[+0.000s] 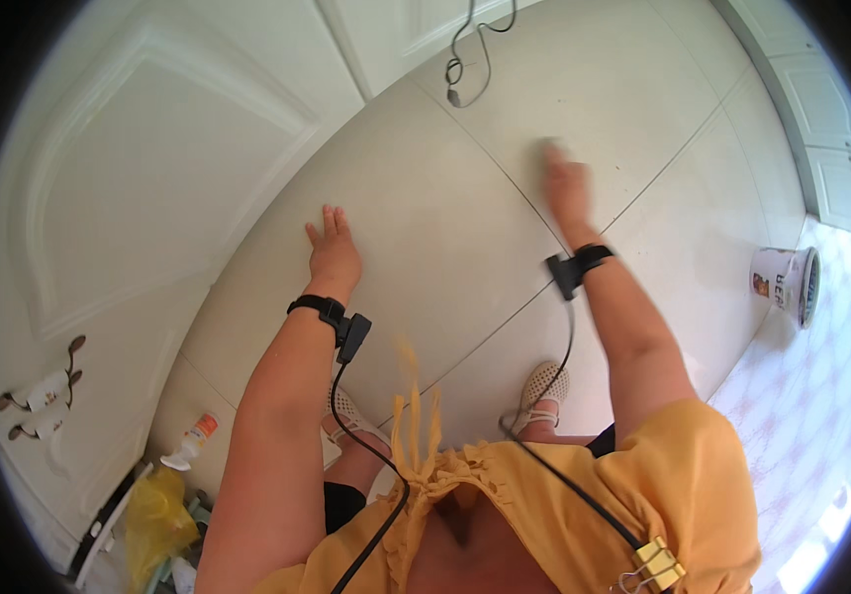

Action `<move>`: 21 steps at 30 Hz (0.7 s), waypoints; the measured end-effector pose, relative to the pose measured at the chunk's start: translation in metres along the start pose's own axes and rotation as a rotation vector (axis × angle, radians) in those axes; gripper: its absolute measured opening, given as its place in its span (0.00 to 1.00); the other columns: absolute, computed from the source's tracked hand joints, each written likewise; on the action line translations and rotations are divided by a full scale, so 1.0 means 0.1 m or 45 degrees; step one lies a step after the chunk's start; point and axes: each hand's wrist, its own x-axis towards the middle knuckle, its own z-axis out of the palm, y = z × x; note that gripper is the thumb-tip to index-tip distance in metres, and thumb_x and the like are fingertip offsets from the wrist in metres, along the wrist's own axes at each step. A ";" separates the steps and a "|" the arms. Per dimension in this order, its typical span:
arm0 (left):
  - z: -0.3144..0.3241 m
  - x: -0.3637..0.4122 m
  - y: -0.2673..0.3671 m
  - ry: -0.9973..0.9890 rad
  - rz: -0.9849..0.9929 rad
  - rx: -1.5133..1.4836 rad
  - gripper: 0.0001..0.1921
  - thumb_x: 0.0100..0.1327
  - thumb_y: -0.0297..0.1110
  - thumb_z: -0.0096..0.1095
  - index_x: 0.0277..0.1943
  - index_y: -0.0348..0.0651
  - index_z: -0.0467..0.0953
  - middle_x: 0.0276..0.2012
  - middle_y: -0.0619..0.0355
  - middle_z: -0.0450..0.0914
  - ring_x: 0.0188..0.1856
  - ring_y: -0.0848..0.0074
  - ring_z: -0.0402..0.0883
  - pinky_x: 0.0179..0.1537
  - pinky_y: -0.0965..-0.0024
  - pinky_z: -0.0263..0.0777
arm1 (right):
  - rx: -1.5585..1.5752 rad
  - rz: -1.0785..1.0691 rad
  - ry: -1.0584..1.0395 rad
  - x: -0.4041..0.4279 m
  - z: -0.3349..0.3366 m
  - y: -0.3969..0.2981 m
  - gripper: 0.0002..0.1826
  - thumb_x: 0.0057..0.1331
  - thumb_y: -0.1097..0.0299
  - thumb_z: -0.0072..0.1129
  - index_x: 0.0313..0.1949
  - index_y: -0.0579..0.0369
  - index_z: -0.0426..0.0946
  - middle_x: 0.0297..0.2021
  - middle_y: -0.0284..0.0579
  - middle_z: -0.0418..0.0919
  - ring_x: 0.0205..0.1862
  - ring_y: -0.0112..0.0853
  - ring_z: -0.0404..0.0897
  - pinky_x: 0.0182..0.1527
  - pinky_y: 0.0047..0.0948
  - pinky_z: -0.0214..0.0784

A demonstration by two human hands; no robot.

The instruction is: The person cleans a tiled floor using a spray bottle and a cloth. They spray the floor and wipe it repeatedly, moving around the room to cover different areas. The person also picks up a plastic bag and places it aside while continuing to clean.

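Observation:
My left hand rests on the pale floor tiles near a white panelled door, its fingers apart and nothing held. Farther forward and to the right, my right hand reaches over the floor and is blurred. Something dark and indistinct shows at its fingertips; whether it is held cannot be made out. A black strap with a small device is around each wrist, with a cable running back from it.
A looped dark cable lies ahead. The white door stands left, with a spray bottle and yellow plastic bag near its lower end. At right are a printed bucket and white cabinets.

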 end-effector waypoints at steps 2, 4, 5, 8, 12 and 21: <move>-0.06 0.00 -0.02 -0.081 -0.004 -0.165 0.37 0.67 0.23 0.43 0.76 0.41 0.38 0.77 0.50 0.37 0.76 0.43 0.39 0.74 0.55 0.46 | 0.521 -0.284 -0.298 -0.06 0.31 -0.82 0.23 0.71 0.68 0.42 0.64 0.39 0.70 0.54 0.54 0.76 0.55 0.48 0.73 0.61 0.42 0.64; -0.12 0.00 -0.04 -0.156 0.005 -0.285 0.37 0.67 0.24 0.42 0.76 0.39 0.38 0.77 0.48 0.37 0.76 0.44 0.38 0.76 0.55 0.41 | 0.585 -0.490 -0.358 0.00 0.69 -1.73 0.23 0.69 0.70 0.45 0.60 0.28 0.73 0.48 0.53 0.73 0.51 0.48 0.74 0.56 0.41 0.69; -0.15 0.00 -0.05 -0.174 0.021 -0.318 0.37 0.67 0.23 0.42 0.76 0.38 0.38 0.77 0.47 0.36 0.76 0.44 0.38 0.76 0.55 0.38 | 0.543 -0.588 -0.438 0.09 0.89 -2.12 0.22 0.69 0.67 0.48 0.61 0.29 0.73 0.47 0.50 0.73 0.50 0.47 0.75 0.54 0.40 0.70; -0.20 0.03 -0.02 -0.236 0.172 0.219 0.37 0.67 0.22 0.42 0.76 0.35 0.37 0.77 0.45 0.36 0.77 0.46 0.36 0.76 0.55 0.38 | 0.467 -0.562 -0.271 0.54 1.30 -2.79 0.19 0.67 0.67 0.49 0.56 0.33 0.77 0.47 0.48 0.74 0.49 0.44 0.77 0.49 0.39 0.73; -0.23 0.02 0.03 -0.247 0.185 0.287 0.41 0.64 0.18 0.46 0.76 0.35 0.34 0.77 0.46 0.32 0.77 0.47 0.34 0.76 0.55 0.42 | 0.125 -0.354 -0.165 1.38 1.29 -2.29 0.17 0.64 0.69 0.51 0.51 0.44 0.80 0.47 0.47 0.75 0.50 0.40 0.77 0.47 0.37 0.74; -0.30 -0.04 0.05 -0.309 0.058 -0.127 0.43 0.63 0.17 0.47 0.77 0.43 0.34 0.78 0.50 0.32 0.76 0.40 0.38 0.71 0.54 0.58 | 0.185 0.260 0.295 1.72 0.71 -1.38 0.16 0.70 0.67 0.46 0.54 0.50 0.75 0.40 0.56 0.76 0.43 0.49 0.80 0.43 0.42 0.75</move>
